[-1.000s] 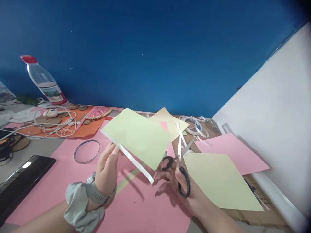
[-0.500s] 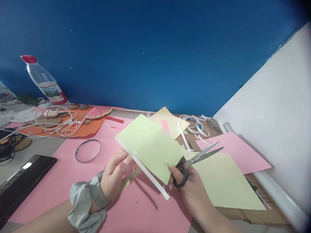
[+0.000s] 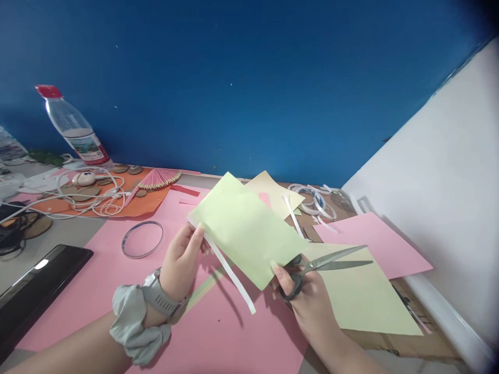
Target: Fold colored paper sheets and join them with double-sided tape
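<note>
My left hand [image 3: 180,259], with a grey watch and a grey scrunchie on the wrist, pinches the left edge of a light green paper sheet [image 3: 245,228] held above the table. A narrow white strip [image 3: 230,272] hangs from the sheet's lower edge. My right hand [image 3: 307,301] grips black-handled scissors [image 3: 323,264], blades slightly parted and pointing right, beside the sheet's lower right corner. Both hands hover over a large pink sheet [image 3: 117,291].
A second green sheet [image 3: 366,301] and a pink sheet [image 3: 374,244] lie to the right by a white wall. A tape ring [image 3: 142,239], black tablet [image 3: 35,291], bottle [image 3: 74,127], white cables [image 3: 89,200], pink folded fan [image 3: 158,179] and tape rolls [image 3: 314,200] lie around.
My right hand has turned the scissors from pointing up to pointing right and brought them to the green sheet's lower corner. The sheet has shifted slightly to the right.
</note>
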Demonstrator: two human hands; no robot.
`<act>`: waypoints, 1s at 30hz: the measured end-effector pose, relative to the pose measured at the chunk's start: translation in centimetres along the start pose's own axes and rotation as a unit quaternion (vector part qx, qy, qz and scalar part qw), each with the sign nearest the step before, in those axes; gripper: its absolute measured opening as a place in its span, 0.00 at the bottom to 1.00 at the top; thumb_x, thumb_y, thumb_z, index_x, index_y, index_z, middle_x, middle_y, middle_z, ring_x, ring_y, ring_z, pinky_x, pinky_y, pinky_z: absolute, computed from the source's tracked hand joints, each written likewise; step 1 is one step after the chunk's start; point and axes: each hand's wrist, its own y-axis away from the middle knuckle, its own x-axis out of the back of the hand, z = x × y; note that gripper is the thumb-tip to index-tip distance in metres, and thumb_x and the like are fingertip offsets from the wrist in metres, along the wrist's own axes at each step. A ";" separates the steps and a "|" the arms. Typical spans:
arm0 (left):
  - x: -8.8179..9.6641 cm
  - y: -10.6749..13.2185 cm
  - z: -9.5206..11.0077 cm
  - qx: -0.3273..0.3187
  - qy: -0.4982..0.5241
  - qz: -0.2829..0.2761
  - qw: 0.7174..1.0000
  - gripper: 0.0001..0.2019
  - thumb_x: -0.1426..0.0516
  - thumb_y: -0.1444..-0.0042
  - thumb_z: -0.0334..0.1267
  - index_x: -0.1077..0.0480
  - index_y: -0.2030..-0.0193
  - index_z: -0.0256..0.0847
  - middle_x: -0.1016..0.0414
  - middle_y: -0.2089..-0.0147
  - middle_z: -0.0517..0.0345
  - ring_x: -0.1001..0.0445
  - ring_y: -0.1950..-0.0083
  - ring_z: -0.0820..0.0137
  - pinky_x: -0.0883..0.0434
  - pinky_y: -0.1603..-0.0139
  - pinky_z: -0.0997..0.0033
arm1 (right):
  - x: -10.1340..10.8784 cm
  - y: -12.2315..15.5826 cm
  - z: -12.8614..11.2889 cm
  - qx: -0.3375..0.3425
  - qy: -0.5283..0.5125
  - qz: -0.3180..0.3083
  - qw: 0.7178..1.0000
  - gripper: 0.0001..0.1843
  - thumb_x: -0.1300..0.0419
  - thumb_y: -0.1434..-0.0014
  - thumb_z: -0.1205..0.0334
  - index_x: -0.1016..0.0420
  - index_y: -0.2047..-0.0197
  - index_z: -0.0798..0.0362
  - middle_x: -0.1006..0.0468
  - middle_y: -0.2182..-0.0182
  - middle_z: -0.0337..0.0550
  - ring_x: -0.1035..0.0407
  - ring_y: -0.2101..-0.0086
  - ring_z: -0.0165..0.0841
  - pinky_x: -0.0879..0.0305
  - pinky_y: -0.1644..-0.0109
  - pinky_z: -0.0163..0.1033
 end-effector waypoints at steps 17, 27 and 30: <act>-0.2 -0.4 0.0 -0.032 -0.031 0.012 0.999 0.10 0.46 0.42 0.46 0.36 0.65 0.40 0.37 0.77 0.67 0.36 0.77 0.77 0.36 0.74 0.77 | 0.2 0.4 -0.2 -0.084 -0.191 -0.475 0.855 0.30 0.52 0.45 0.34 0.40 0.59 0.56 0.37 0.76 0.36 0.41 0.81 0.24 0.41 0.76 0.33; -0.2 -0.3 0.0 -0.053 0.025 0.020 0.998 0.11 0.45 0.42 0.46 0.37 0.68 0.40 0.35 0.77 0.67 0.35 0.77 0.79 0.35 0.74 0.79 | 0.3 -0.5 -1.8 -0.135 -0.098 -0.527 0.833 0.28 0.53 0.45 0.34 0.40 0.63 0.55 0.40 0.83 0.30 0.40 0.85 0.23 0.44 0.81 0.27; -0.3 -0.2 0.4 -0.062 0.037 0.031 0.997 0.12 0.43 0.44 0.46 0.38 0.69 0.41 0.35 0.77 0.69 0.35 0.78 0.80 0.36 0.75 0.81 | 0.2 -0.4 -1.9 -0.144 -0.090 -0.520 0.837 0.26 0.53 0.43 0.36 0.40 0.62 0.54 0.39 0.84 0.30 0.39 0.85 0.23 0.45 0.83 0.26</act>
